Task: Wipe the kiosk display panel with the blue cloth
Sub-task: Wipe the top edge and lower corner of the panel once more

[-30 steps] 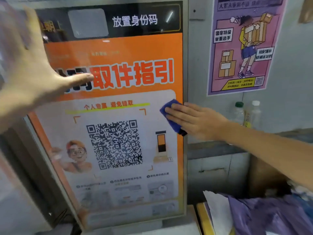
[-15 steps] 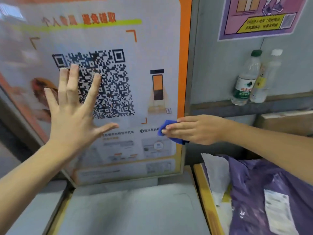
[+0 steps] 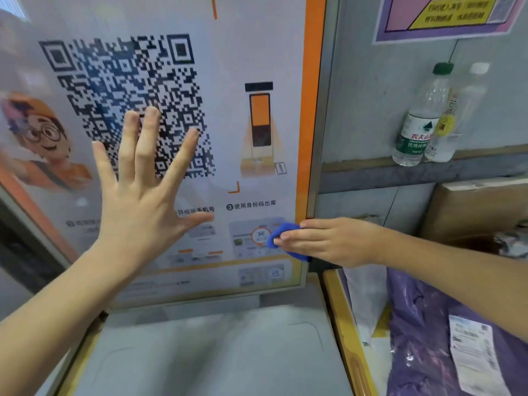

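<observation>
The kiosk display panel (image 3: 257, 38) fills the upper left, showing a large QR code, an orange border and a cartoon figure. My right hand (image 3: 328, 241) presses a small blue cloth (image 3: 281, 234) flat against the panel's lower right corner, fingers straight; most of the cloth is hidden under the fingers. My left hand (image 3: 143, 190) is spread wide with straight fingers in front of the QR code at the panel's middle; I cannot tell whether it touches the glass.
A grey shelf (image 3: 214, 352) juts out below the panel. Two plastic bottles (image 3: 423, 118) stand on a ledge at right. A purple parcel bag (image 3: 428, 338) with a label and a cardboard box (image 3: 471, 210) lie at lower right. A poster (image 3: 445, 15) hangs above.
My right hand has slid the cloth down the panel's right edge to its lower corner. My left hand dropped from the upper left to the QR code. The view has tilted down.
</observation>
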`<action>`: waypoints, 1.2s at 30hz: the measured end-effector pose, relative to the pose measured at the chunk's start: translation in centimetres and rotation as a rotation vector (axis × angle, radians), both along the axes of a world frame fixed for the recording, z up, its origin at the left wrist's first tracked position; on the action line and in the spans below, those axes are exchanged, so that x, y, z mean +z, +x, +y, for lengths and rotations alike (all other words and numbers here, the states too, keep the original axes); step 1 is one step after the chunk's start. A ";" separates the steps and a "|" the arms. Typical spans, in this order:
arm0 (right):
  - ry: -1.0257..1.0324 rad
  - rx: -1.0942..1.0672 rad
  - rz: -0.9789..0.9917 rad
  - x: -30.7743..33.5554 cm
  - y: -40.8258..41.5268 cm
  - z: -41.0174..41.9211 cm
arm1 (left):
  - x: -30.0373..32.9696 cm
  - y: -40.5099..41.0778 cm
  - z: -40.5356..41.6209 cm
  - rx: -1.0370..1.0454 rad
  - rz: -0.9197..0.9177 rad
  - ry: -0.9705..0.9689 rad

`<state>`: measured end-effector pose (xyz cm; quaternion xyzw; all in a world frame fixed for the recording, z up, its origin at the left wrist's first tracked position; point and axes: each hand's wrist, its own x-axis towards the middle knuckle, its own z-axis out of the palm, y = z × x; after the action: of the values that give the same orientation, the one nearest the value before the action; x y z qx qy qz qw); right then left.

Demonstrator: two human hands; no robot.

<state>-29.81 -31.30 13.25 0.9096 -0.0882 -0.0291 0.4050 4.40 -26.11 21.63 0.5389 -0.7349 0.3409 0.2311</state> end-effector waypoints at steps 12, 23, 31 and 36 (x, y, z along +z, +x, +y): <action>-0.173 -0.052 -0.427 -0.4 0.3 -0.2 | -5.2 -2.1 0.4 -0.021 -0.080 -0.004; -0.036 -0.054 -0.140 -8.8 -0.9 0.7 | -12.5 -3.4 1.1 -0.046 -0.110 0.022; -0.094 -0.097 -0.406 -9.6 0.0 0.8 | -13.0 -3.6 0.7 0.000 -0.092 0.036; 0.014 -0.030 0.009 -14.6 -0.6 1.7 | -13.0 -3.6 0.7 0.007 -0.100 0.041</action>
<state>-30.38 -29.56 -1.34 0.9107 -0.0997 -0.0397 0.3988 0.79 -25.44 8.62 0.5283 -0.7505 0.3529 0.1818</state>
